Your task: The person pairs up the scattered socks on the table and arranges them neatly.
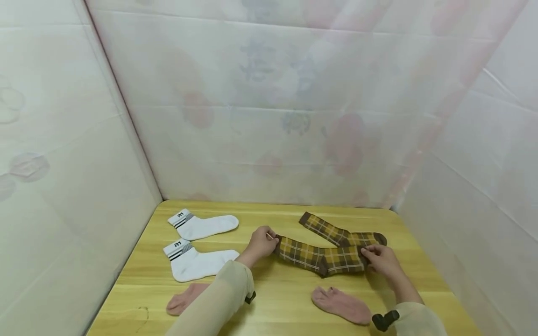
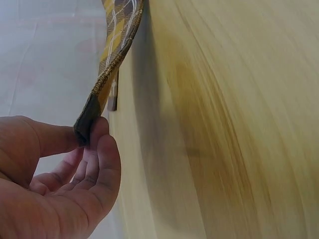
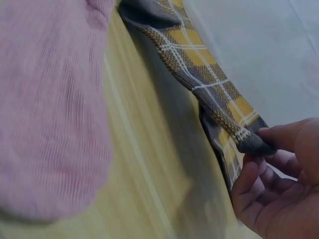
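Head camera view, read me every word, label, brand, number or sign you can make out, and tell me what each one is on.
"A1" or possibly "R1", small and stylised: cuff of the far white sock.
The same mark, just as unsure: cuff of the near white sock.
Large faint characters: back sheet, too blurred to read.
Plaid socks and pink socks: no text visible.

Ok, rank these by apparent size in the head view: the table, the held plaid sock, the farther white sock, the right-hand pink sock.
1. Table
2. Held plaid sock
3. Farther white sock and right-hand pink sock: too close to rank; the pink one lies nearer the camera.
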`<state>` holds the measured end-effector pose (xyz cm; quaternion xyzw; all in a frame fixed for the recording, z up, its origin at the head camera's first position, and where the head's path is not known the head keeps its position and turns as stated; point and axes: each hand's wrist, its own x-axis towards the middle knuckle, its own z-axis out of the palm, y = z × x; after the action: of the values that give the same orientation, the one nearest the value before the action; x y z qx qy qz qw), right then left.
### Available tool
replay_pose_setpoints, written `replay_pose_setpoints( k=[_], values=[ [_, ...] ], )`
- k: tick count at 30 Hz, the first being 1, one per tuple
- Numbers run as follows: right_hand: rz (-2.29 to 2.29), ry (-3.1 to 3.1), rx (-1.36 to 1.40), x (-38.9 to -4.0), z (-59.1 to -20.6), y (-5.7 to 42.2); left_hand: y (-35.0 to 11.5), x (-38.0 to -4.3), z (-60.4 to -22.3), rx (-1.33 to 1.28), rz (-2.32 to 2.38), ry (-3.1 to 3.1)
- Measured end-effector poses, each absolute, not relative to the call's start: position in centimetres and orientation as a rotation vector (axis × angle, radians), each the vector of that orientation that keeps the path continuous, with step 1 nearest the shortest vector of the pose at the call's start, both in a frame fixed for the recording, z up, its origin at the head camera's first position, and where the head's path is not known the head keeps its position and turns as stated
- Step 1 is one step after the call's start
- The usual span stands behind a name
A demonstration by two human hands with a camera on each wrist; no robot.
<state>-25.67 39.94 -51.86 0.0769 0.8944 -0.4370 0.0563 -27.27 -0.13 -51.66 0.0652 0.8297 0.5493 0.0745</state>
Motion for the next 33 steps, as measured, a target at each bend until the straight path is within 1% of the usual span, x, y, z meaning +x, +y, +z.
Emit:
replay_pose_setpoints(
  k=[18, 33],
  values=[
    [-1.348, 2.690, 0.123, -26.2, -51.3, 36.7, -3.7, -27.0, -51.4, 0.131, 1.659, 2.518],
    [-1.378, 2.668, 0.118, -26.4, -50.7, 35.3, -5.0, -26.4, -50.9, 0.129, 1.701, 2.531]
  ],
)
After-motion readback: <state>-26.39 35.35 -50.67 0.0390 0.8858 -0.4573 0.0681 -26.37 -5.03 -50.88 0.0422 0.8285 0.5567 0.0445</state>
